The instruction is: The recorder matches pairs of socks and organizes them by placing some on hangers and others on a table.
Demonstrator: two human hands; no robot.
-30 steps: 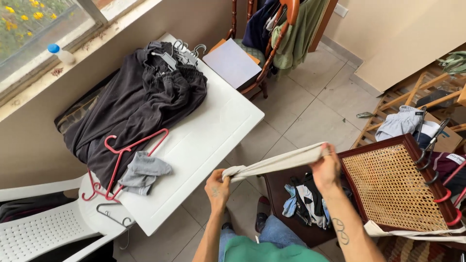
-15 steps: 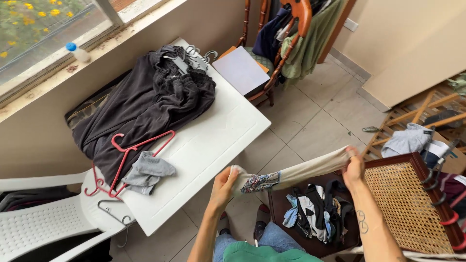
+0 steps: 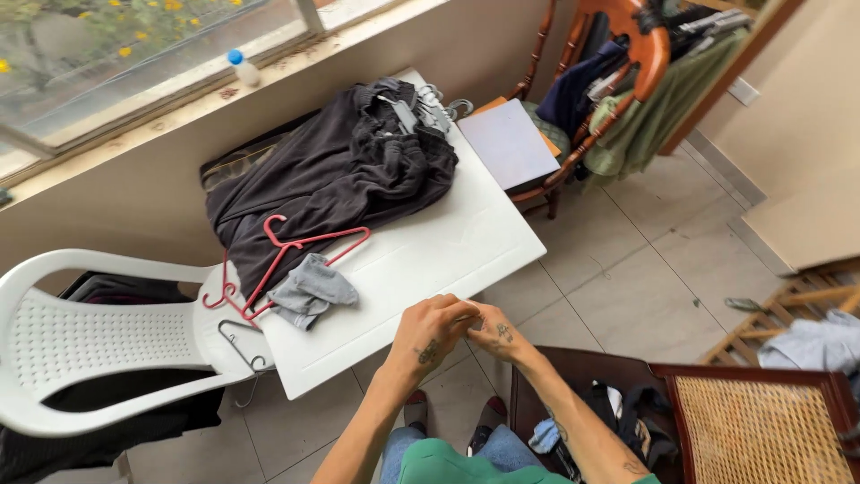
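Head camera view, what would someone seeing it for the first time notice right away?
First, the two hands, the left hand and right hand, pressed together low in the middle at the near edge of the white table. Next, the heap of dark clothes filling the table's far end below the window, with a red hanger and a small grey garment at its near edge.

The table (image 3: 421, 260) is smooth white plastic with a dull sheen; the chair (image 3: 81, 341) beside it is white plastic, its seat perforated. Matt dark cloth (image 3: 331, 170) lies rumpled, a red plastic hanger (image 3: 296, 251) on it. Another chair's seat (image 3: 761, 430) is woven cane in glossy dark wood.
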